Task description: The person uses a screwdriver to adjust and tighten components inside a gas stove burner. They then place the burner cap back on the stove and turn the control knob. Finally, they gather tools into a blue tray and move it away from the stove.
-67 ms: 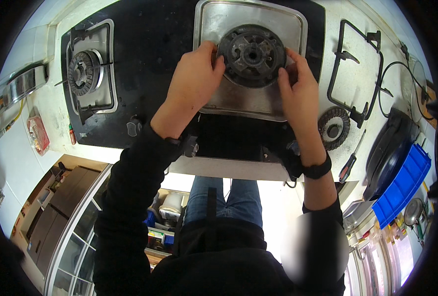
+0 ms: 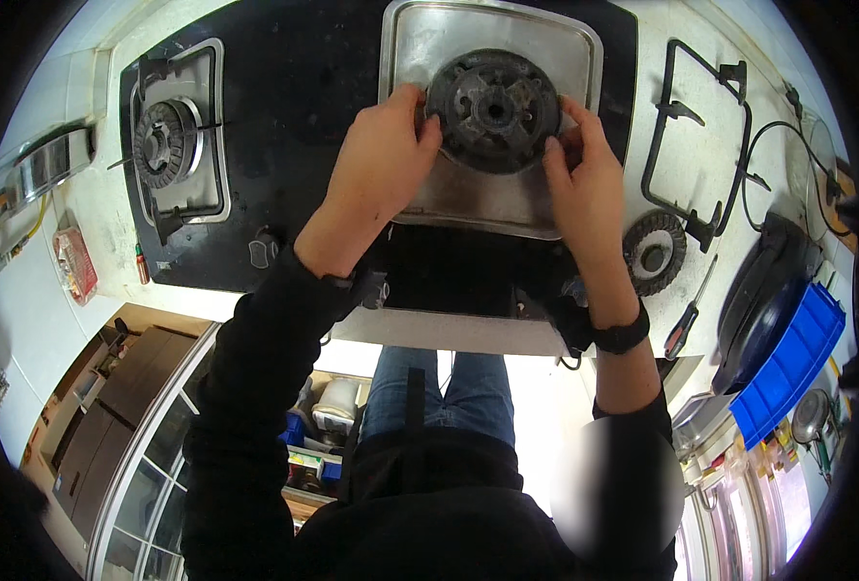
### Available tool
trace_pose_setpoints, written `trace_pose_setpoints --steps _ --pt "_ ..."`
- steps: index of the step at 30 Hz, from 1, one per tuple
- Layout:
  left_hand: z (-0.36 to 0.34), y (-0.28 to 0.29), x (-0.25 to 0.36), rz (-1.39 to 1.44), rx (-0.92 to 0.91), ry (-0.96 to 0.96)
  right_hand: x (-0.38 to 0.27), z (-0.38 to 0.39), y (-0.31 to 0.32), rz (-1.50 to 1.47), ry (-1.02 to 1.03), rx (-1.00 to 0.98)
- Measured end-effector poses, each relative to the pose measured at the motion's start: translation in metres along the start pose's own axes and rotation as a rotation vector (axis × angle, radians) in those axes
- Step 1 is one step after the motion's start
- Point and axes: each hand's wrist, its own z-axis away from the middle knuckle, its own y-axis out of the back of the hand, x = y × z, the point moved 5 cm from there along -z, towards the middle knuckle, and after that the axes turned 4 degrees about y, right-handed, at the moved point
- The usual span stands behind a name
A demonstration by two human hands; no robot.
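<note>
Both my hands grip a round dark burner base [image 2: 482,136] by its rim, over the square metal drip tray [image 2: 478,213] of the gas stove. At its left side my left hand [image 2: 383,155] pinches the rim between thumb and fingers. Opposite it, my right hand [image 2: 589,174] holds the right rim, thumb toward the front. The base has a small hole in its centre and slots around it. Whatever lies beneath it is hidden. To the right of the stove, a toothed burner ring [image 2: 655,276] lies on the white counter.
A black pan support [image 2: 650,160] and a screwdriver [image 2: 683,329] lie on the right counter. Further right are a black pan [image 2: 760,300] and a blue plastic tray [image 2: 787,373]. The stove's left burner [image 2: 163,145] stands assembled. A small red-handled tool [image 2: 142,263] lies left of the stove.
The burner base appears turned or tilted very slightly between my hands. Otherwise both hands stay in nearly the same place.
</note>
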Motion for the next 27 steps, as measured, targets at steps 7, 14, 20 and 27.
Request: trace_pose_setpoints --steps 7,14,20,27 --pt "0.0052 -0.0041 0.0007 0.149 0.003 -0.007 -0.0004 -0.0006 -0.0013 0.032 -0.051 -0.057" --pt "0.0028 -0.0053 0.0023 0.076 0.004 -0.099 -0.0048 -0.0027 -0.0021 0.057 -0.041 -0.074" --pt "0.0001 0.0026 0.0053 -0.018 -0.04 -0.07 -0.0092 -0.0057 0.0007 0.088 -0.09 -0.095" --pt "-0.0019 -0.0063 0.0007 0.059 -0.015 -0.097 -0.002 -0.0035 -0.0078 0.14 -0.087 -0.043"
